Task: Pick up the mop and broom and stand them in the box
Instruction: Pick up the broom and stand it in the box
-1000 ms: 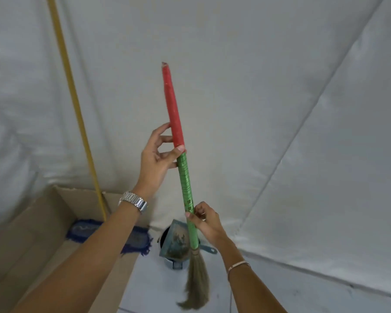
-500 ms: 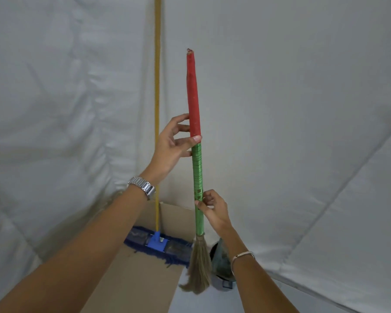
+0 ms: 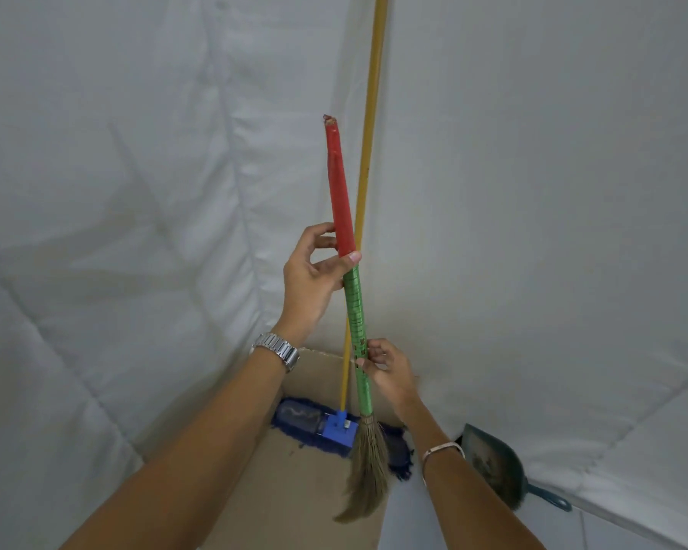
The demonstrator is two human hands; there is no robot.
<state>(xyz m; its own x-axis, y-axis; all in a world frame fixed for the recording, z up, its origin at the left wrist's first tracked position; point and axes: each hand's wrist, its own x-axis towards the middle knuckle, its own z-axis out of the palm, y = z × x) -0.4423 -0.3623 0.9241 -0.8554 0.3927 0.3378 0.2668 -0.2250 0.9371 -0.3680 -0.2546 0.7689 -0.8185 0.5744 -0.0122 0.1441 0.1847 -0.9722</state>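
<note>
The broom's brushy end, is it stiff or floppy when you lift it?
Probably floppy: the broom bristles hang and curl sideways at the tip. The handle looks stiff, staying straight between the left hand and right hand. Likely light, since fingertips hold it.

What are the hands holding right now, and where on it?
The red-and-green-handled straw broom: left hand at the red-green join, right hand on the lower green part.

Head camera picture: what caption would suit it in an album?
Both hands, left hand and right hand, hold the broom upright over the cardboard box beside the standing mop.
</note>
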